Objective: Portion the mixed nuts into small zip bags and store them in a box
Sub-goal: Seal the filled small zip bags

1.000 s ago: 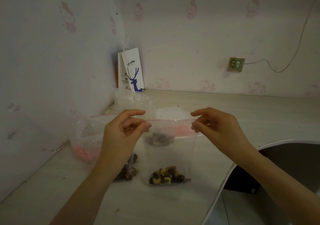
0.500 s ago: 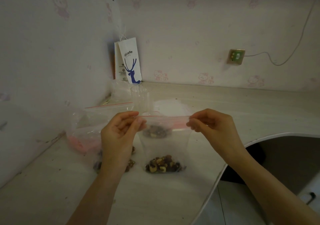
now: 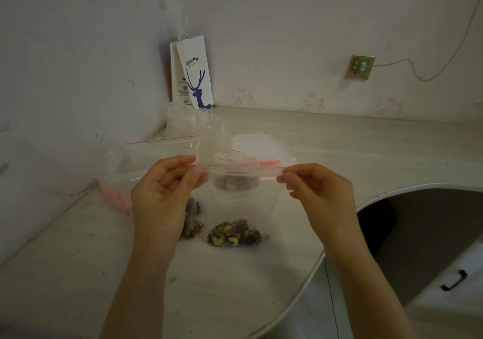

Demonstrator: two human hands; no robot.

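Note:
I hold a small clear zip bag (image 3: pixel 236 202) upright over the counter, with mixed nuts (image 3: pixel 234 234) heaped in its bottom. My left hand (image 3: pixel 163 195) pinches the left end of its red zip strip and my right hand (image 3: pixel 317 195) pinches the right end. Behind the bag a clear container with more nuts (image 3: pixel 235 181) shows through the plastic. Another small bag of nuts (image 3: pixel 192 222) lies on the counter, partly hidden by my left hand.
A large clear zip bag (image 3: pixel 136 166) stands at the left by the wall. A clear cup (image 3: pixel 211 132) and a white paper coffee bag (image 3: pixel 194 76) stand in the corner. The counter edge (image 3: pixel 321 255) curves away at the right, above a drawer handle (image 3: pixel 453 281).
My head has tipped down a little, so the scene sits higher in view. Both hands have kept their pinch on the zip strip, and the bag has stayed between them.

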